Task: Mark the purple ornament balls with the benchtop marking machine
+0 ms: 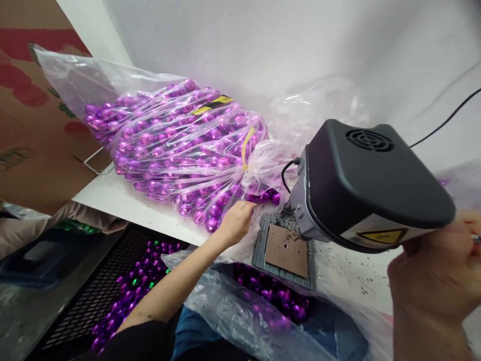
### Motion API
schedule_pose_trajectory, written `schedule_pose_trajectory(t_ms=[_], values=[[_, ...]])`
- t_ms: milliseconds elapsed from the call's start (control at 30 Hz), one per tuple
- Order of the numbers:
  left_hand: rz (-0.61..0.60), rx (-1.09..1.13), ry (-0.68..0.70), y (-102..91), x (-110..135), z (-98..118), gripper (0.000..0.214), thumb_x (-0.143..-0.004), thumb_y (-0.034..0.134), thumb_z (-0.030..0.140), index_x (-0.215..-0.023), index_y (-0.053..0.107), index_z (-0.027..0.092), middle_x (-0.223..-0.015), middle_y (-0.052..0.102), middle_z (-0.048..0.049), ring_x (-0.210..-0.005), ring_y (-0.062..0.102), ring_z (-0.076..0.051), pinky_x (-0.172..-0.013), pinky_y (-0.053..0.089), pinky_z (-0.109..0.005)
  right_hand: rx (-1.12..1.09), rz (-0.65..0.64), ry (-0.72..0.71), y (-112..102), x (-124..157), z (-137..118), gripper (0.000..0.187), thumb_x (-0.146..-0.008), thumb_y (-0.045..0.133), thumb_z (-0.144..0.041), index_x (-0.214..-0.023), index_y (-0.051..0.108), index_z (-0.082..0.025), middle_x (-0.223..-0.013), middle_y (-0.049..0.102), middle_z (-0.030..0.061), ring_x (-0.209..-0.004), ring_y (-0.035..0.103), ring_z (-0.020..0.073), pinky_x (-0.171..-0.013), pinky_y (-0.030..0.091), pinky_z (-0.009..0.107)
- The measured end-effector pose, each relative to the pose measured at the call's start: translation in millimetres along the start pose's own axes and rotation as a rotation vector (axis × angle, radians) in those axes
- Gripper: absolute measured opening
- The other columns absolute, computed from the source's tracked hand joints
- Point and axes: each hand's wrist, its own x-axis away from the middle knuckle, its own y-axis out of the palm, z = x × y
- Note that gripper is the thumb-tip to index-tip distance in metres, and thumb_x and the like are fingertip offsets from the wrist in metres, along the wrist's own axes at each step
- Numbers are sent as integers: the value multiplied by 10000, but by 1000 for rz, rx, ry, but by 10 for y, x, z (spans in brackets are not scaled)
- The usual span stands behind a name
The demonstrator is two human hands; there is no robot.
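My left hand (237, 221) is closed, its fingertips pinched at the near end of a short string of purple beads (268, 196). Just behind it lies a big clear plastic bag (169, 150) packed with shiny purple beads, its neck gathered with a yellow tie (247, 148). A black-hooded bench machine (376, 175) with a yellow warning triangle stands to the right, over a grey base plate (259, 253) bearing a brown board (287, 250) with a small hole. My right hand (436, 281) is wrapped round a handle at the machine's right side, mostly hidden by the fingers.
Loose purple beads (130, 291), a few green, lie low on the left beside a black mesh crate (86, 296). Plastic sheeting (240, 306) and more beads cover my lap. A cardboard box (37, 125) stands left, near another person's sleeve (33, 230). Dark scraps litter the white table (364, 276).
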Motion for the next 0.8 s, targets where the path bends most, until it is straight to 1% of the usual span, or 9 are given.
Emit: schedule_pose_trajectory(t_ms=[67, 133, 267, 333, 433, 533, 600, 700, 800], values=[[-43, -16, -39, 190, -255, 109, 438, -770, 526, 52, -1192, 618, 126, -1184, 672, -150, -1141, 615, -281, -1002, 494, -425, 5, -6, 8, 5, -19, -11, 385, -746, 682, -513, -620, 608, -156, -433, 327, -31, -378, 348, 62, -335, 254, 200], [16, -49, -135, 288, -471, 90, 582, -725, 528, 27, -1307, 533, 42, -1320, 584, -250, -1295, 513, -380, -1065, 417, -546, 37, -35, 26, -6, -17, -37, 393, -764, 662, -518, -632, 610, -152, -429, 359, -29, -371, 348, 62, -328, 262, 198], [151, -64, -322, 245, -680, -59, 757, -781, 470, 44, -1497, 232, -26, -1538, 321, -321, -1471, 300, -388, -1167, 283, -569, 74, -120, 119, -48, 28, -138, 386, -814, 594, -527, -681, 595, -165, -479, 429, -33, -425, 395, 68, -380, 300, 212], [209, -49, -410, 191, -668, -97, 739, -801, 450, 57, -1504, 228, 13, -1550, 338, -284, -1472, 321, -349, -1191, 265, -542, 75, -130, 165, -55, 45, -189, 365, -821, 579, -518, -698, 583, -174, -500, 437, -43, -459, 399, 64, -423, 306, 216], [293, -41, -467, 174, -600, -65, 620, -806, 438, 67, -1423, 374, 41, -1412, 519, -255, -1382, 452, -346, -1175, 278, -570, 94, -133, 187, -40, 42, -232, 345, -827, 564, -497, -693, 579, -179, -495, 431, -49, -461, 394, 60, -441, 294, 228], [324, -48, -435, 234, -649, 32, 532, -834, 447, 102, -1362, 451, 38, -1354, 555, -249, -1343, 482, -346, -1158, 317, -547, 128, -104, 166, -11, 17, -243, 334, -827, 561, -479, -682, 589, -180, -484, 408, -45, -457, 382, 58, -442, 282, 236], [299, -54, -314, 265, -796, 70, 533, -875, 461, 154, -1401, 439, 68, -1442, 490, -229, -1403, 410, -337, -1184, 291, -522, 123, -97, 174, 4, 2, -245, 320, -821, 568, -476, -692, 598, -185, -480, 403, -43, -457, 390, 64, -445, 288, 241], [188, -79, -150, 223, -1086, 4, 557, -940, 477, 274, -1469, 396, 117, -1561, 354, -211, -1484, 269, -365, -1207, 202, -567, 70, -110, 229, 11, -7, -245, 301, -800, 594, -484, -708, 606, -198, -484, 423, -43, -453, 410, 76, -433, 278, 253], [35, -95, -108, 106, -1210, -173, 553, -967, 469, 343, -1467, 410, 115, -1571, 332, -226, -1482, 277, -370, -1194, 233, -548, 42, -125, 237, -2, -6, -232, 293, -797, 604, -487, -710, 605, -207, -490, 426, -43, -456, 412, 83, -431, 265, 264]])
